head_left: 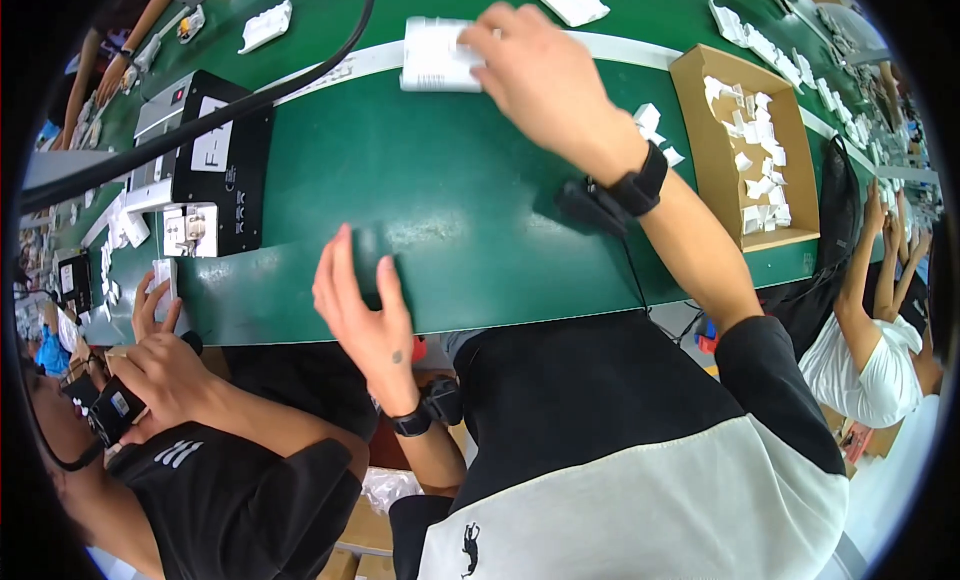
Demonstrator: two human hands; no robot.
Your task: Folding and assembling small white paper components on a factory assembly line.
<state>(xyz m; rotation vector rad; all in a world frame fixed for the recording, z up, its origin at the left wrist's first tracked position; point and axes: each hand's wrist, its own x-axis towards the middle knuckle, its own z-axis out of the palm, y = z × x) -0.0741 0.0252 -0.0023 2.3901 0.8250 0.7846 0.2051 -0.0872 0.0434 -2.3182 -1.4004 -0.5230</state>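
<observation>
My right hand (535, 75) reaches to the far side of the green table, its fingers curled on the right end of a flat white packet (435, 58). The packet has dark printing along its near edge and lies across the white strip. Some of my fingertips are hidden by the hand itself. My left hand (365, 310) hovers over the near table edge, fingers apart, with nothing in it. Each of my wrists carries a black band with a small device. Small white pieces (650, 122) lie beside my right wrist.
A cardboard box (690, 110) of small white folded pieces stands at the right. At the left is a black machine (250, 180), with a thick black cable (300, 75) crossing above it. Another person's hand (165, 370) works close by on the left; more people sit right.
</observation>
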